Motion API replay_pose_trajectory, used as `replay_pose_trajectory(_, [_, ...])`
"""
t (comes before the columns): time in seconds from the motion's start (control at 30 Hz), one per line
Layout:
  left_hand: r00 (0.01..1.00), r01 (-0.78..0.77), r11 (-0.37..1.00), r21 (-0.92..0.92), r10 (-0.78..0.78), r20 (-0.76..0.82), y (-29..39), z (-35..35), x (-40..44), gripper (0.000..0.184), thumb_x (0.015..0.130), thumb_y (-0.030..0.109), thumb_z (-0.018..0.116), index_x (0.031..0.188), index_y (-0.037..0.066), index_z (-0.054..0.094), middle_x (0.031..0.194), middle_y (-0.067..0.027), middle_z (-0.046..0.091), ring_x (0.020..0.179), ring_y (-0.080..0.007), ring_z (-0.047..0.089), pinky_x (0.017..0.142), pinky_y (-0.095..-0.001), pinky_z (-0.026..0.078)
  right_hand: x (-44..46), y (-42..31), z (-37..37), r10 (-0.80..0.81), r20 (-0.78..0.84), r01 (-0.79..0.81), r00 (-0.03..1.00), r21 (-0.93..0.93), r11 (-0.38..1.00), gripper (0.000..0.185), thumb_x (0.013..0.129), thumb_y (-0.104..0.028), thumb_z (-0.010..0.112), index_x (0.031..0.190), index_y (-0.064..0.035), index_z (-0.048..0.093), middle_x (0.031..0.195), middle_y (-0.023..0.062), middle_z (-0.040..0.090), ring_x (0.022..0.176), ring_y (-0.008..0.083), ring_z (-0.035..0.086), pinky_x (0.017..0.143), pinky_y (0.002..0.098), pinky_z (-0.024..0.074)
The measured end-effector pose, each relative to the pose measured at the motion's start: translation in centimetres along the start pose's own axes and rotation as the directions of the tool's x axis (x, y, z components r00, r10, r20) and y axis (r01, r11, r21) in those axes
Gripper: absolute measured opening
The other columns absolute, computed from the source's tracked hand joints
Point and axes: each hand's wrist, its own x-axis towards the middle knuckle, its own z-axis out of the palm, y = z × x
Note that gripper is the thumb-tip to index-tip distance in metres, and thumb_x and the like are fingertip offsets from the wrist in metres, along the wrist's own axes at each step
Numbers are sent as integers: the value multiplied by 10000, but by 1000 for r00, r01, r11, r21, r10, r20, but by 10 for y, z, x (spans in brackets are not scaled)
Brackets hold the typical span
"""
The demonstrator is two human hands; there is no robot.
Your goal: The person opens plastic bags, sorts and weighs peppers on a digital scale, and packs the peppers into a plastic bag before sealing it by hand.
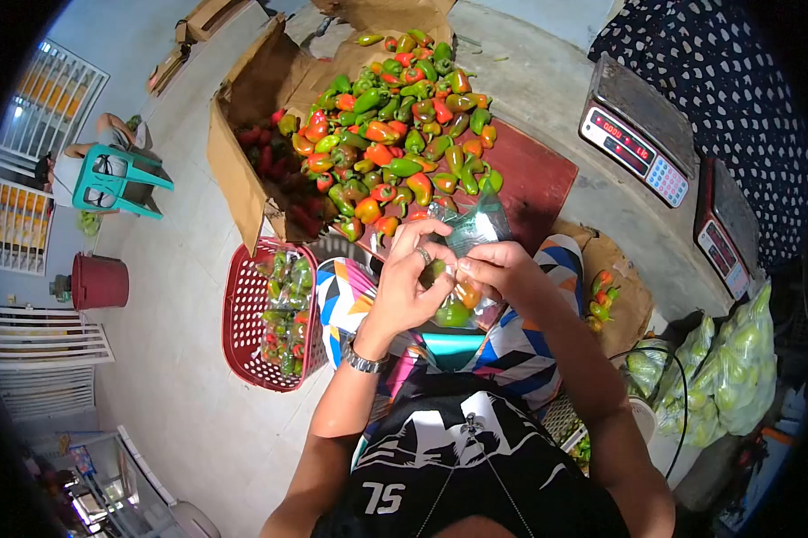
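Above my lap, a clear plastic bag (455,309) with green and orange peppers inside hangs between my hands. My left hand (413,278), with a ring and a wrist watch, has its fingers closed on the bag's left side. On the right, my right hand (502,269) pinches the bag near its upper part. The bag's loose plastic top (480,220) spreads out beyond my fingers. Just past my hands, many red, green and orange peppers (381,134) lie heaped on a dark red surface (529,175) and in an open cardboard box (233,161).
A red basket (242,345) with bagged peppers stands to the left. At the right are two digital scales (637,134), loose peppers on cardboard (632,309) and large bags of green produce (731,368). Farther left, a person sits on a green chair (117,179) near a red bucket (99,281).
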Motion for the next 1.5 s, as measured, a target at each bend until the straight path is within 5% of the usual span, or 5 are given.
replay_pose_trajectory(0.17, [952, 203, 976, -75, -215, -220, -7, 26, -9, 113, 819, 9, 743, 928, 22, 719, 1233, -135, 588, 1195, -291, 580, 1043, -399, 455, -9, 20, 31, -615, -268, 310, 742, -676, 669, 205, 826, -156, 812, 992, -64, 732, 844, 73, 667, 751, 271, 666, 698, 377, 543])
replay_pose_trajectory(0.37, [824, 342, 865, -367, -464, -325, -33, 62, -28, 115, 842, -8, 750, 950, 32, 763, 1226, -99, 599, 1191, -240, 575, 1027, -343, 447, 15, 64, 46, -744, -365, 356, 560, -704, 614, 256, 752, -66, 824, 994, -51, 740, 950, 99, 689, 883, 304, 680, 780, 407, 560])
replay_pose_trajectory(0.83, [825, 503, 787, -357, -560, -72, -37, 65, -31, 130, 922, -15, 708, 1041, -1, 758, 1343, -98, 605, 1203, -188, 607, 930, -286, 521, 22, 91, 25, -620, -429, 308, 657, -599, 740, 224, 770, -71, 808, 988, -69, 756, 960, 91, 696, 907, 290, 702, 793, 384, 565])
replay_pose_trajectory(1.17, [819, 559, 805, -196, -574, -22, -52, 59, -36, 119, 980, 35, 682, 1086, 12, 730, 1039, -14, 695, 874, -75, 594, 782, -243, 488, 20, 82, 10, -593, -291, 367, 751, -562, 741, 278, 856, -52, 767, 1129, -60, 716, 1011, 116, 718, 934, 287, 716, 768, 370, 573])
replay_pose_trajectory(1.5, [933, 342, 937, -64, -347, -91, -41, 48, -38, 147, 901, 18, 745, 1045, 32, 763, 1121, -87, 737, 1087, -239, 638, 965, -349, 482, 20, 68, 6, -417, -241, 228, 876, -556, 799, 111, 934, -125, 696, 976, -26, 721, 913, 156, 706, 813, 278, 710, 732, 392, 551])
